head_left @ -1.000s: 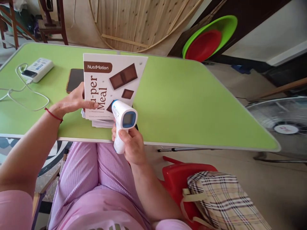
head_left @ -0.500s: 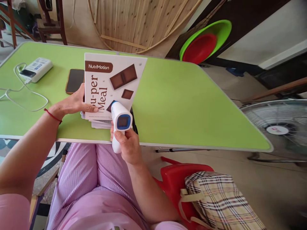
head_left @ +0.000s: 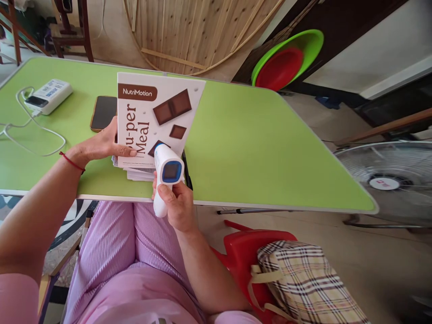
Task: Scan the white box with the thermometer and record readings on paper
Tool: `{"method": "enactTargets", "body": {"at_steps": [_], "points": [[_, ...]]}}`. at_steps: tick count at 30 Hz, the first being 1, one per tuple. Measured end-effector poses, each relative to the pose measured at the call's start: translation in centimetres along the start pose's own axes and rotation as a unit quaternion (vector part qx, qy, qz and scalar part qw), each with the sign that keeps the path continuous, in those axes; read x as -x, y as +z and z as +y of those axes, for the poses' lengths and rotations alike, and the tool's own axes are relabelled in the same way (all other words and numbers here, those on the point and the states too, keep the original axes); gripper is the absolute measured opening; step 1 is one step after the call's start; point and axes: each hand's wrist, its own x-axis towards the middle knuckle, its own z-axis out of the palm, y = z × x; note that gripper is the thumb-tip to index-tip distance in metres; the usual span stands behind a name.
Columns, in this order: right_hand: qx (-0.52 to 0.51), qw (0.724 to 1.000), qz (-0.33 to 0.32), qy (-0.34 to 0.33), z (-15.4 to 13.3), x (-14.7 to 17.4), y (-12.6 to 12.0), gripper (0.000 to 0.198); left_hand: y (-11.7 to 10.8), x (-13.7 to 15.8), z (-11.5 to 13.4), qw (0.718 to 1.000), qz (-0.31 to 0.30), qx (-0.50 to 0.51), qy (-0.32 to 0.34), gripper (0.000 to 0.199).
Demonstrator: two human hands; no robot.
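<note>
My left hand (head_left: 103,145) grips the left edge of a white box (head_left: 141,119) marked NutriMotion, its thumb across the front and the other fingers hidden behind. Brown chocolate pieces are printed on the box, which is tilted up over the table. In my right hand (head_left: 178,202) is a white handheld infrared thermometer (head_left: 165,157) with a blue-framed dark screen facing me. Its front end points at the lower part of the box; whether they touch I cannot tell. Under the box lies a stack of papers (head_left: 140,174), with a dark object partly hidden beside it.
On the green table (head_left: 263,148), a phone (head_left: 103,112) lies left of the box, and a white power bank (head_left: 49,96) with a cable stands farther left. A fan (head_left: 384,180) is at the right. A red chair (head_left: 243,252) holds a plaid bag (head_left: 310,279). Basins (head_left: 286,58) lean behind.
The view has shifted slightly, so most things appear a little farther left. Both hands keep their hold on the box and the thermometer.
</note>
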Motion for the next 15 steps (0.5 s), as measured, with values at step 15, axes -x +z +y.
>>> {"method": "enactTargets", "body": {"at_steps": [15], "points": [[0.019,1.000,0.004,0.007,-0.59,-0.09,0.15,0.042,0.10,-0.04,0.30,1.000,-0.007,-0.017,0.007,0.061]]}}
